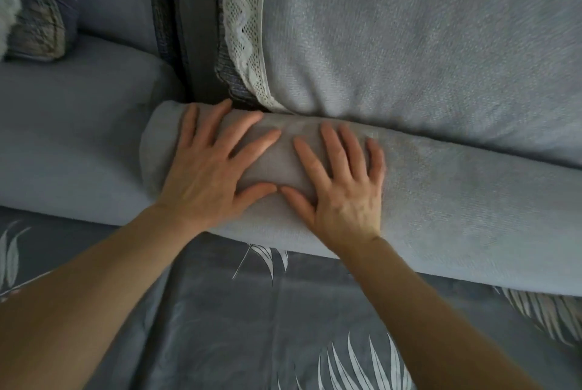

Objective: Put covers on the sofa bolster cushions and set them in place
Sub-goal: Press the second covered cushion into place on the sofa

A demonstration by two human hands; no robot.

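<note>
A long grey-blue covered bolster cushion lies across the sofa, running from the centre left to the right edge, tucked against the foot of the back cushion. My left hand lies flat on the bolster near its left end, fingers spread and pointing up and right. My right hand lies flat beside it, fingers spread and pointing up. Both thumbs almost meet in the middle. The bolster's right end runs out of view.
A second grey-blue bolster lies to the left along the neighbouring seat. A lace-trimmed throw hangs over the back cushion's left edge. A dark leaf-print seat cover spreads below. A patterned pillow sits at the top left.
</note>
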